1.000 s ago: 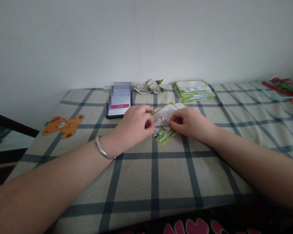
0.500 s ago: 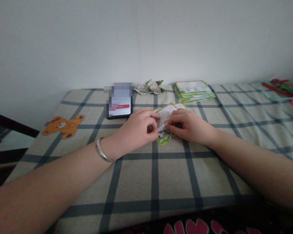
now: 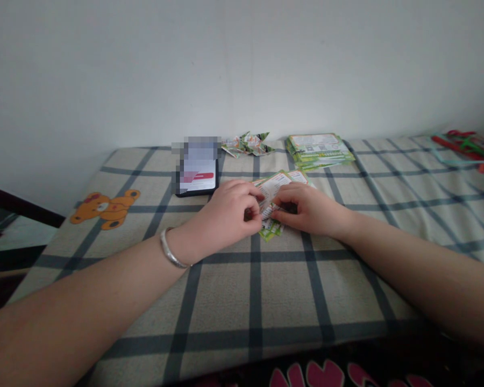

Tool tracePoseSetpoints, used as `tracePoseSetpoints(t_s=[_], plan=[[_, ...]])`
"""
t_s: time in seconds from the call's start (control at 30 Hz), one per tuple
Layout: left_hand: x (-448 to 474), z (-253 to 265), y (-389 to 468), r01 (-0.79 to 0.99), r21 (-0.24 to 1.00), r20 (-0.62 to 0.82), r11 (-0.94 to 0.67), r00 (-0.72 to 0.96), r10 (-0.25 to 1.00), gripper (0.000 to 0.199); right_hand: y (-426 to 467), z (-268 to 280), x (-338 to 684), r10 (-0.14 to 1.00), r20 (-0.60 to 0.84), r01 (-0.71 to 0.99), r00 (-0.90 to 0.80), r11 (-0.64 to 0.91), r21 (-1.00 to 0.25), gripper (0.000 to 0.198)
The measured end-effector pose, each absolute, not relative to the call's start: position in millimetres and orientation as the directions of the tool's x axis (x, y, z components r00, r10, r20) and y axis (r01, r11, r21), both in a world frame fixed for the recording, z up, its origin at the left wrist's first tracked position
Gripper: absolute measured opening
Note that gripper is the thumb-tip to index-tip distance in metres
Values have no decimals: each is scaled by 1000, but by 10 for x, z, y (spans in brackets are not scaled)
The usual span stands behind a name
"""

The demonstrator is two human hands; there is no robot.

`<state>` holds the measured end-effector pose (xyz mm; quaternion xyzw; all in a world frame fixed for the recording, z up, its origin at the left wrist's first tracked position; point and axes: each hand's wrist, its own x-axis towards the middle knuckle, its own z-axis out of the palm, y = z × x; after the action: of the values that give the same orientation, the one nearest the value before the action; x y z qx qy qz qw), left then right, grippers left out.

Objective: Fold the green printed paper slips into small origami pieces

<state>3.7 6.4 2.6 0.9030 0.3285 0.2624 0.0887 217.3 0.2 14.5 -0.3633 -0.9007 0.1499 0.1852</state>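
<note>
Several printed paper leaflets [image 3: 275, 185], white with green edges, lie overlapping on the checked tablecloth between my hands. My left hand [image 3: 236, 209], a silver bangle on its wrist, is curled at their left side, thumb and fingertips closed on the paper's edge. From the right, my right hand [image 3: 302, 207] pinches the same paper, its thumb low near a folded part. Green corners of the lower leaflets stick out below the fingertips. The fingers hide part of the fold.
Behind my hands stands a phone [image 3: 198, 166] with a lit, partly blurred screen. Folded paper pieces [image 3: 248, 144] lie beside it near the wall. A stack of leaflets [image 3: 318, 149] sits at the back right. Red and green items [image 3: 468, 145] lie far right; a bear picture [image 3: 107, 208] is at left.
My right hand has shifted slightly left along the paper, toward my left hand. My left hand stays nearly still, and the other things have not moved.
</note>
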Motion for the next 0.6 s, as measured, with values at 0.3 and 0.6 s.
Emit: tracePoseSetpoints(t_s=[0.3, 0.6], plan=[[35, 34, 67, 550, 330, 402, -767, 654, 641, 14, -11, 127, 2146, 714, 227, 626, -662, 694, -355, 21], [11, 42, 64, 541, 332, 396, -773, 663, 635, 15, -90, 284, 2215, 813, 109, 705, -572, 555, -442, 21]])
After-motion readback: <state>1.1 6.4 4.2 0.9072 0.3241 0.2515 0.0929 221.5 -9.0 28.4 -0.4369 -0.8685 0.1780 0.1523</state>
